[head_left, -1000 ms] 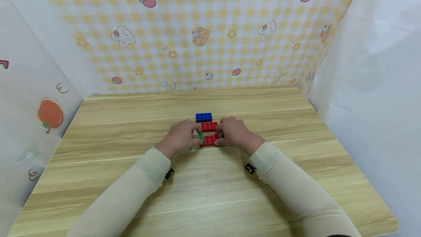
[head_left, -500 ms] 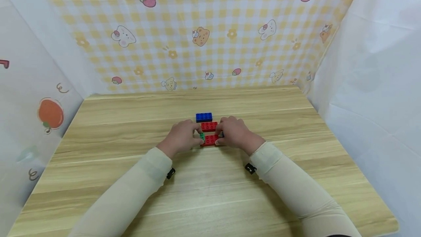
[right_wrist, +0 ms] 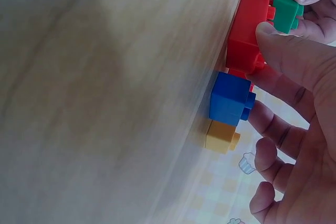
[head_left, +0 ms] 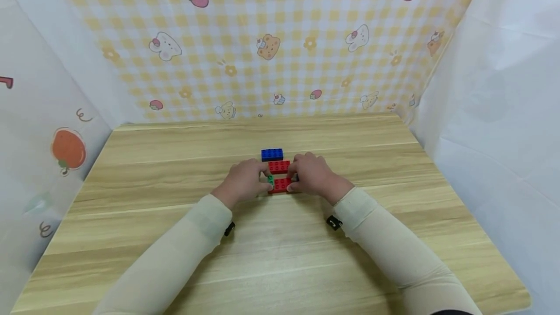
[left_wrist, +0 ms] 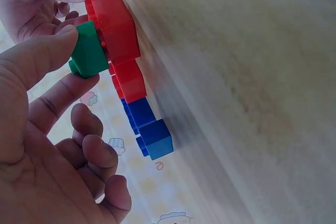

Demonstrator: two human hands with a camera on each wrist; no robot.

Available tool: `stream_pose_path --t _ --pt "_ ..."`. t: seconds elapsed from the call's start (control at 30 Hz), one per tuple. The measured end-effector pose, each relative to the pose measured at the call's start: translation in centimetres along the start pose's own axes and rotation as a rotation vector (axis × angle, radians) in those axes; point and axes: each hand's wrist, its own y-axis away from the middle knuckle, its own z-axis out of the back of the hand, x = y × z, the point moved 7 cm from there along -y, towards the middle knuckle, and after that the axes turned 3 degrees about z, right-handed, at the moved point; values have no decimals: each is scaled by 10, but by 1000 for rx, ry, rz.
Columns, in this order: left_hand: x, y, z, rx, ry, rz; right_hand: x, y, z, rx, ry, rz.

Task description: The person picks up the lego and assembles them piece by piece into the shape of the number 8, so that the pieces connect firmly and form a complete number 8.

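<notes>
My left hand pinches a small green brick between thumb and index finger. The green brick lies over the left end of the nearest red brick, against its studs; whether it is fully seated I cannot tell. With thumb and fingers, my right hand holds that red brick at its right end. Just behind it lies a second red brick, and farther back a long blue brick. The right wrist view shows a blue brick and a yellow brick beside my right fingers.
The bricks rest on a wood-grain table. A smaller blue brick shows in the left wrist view. Behind the table hangs a yellow checked cloth, with white cloth along the right side.
My left hand has shifted slightly to the right, carrying the green brick farther over the red brick's left end. The right hand keeps its hold on the red brick.
</notes>
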Motion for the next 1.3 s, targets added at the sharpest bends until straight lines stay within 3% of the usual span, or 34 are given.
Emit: stream_pose_path --t 0.8,1.03,1.3 --pt "2 0 -4 -6 15 19 -5 1 -1 -19 -31 -9" --pt "1 3 -3 -10 51 30 -21 3 2 -54 -106 -43" --pt "1 3 -2 -14 54 29 -37 10 1 -36 -167 -93"
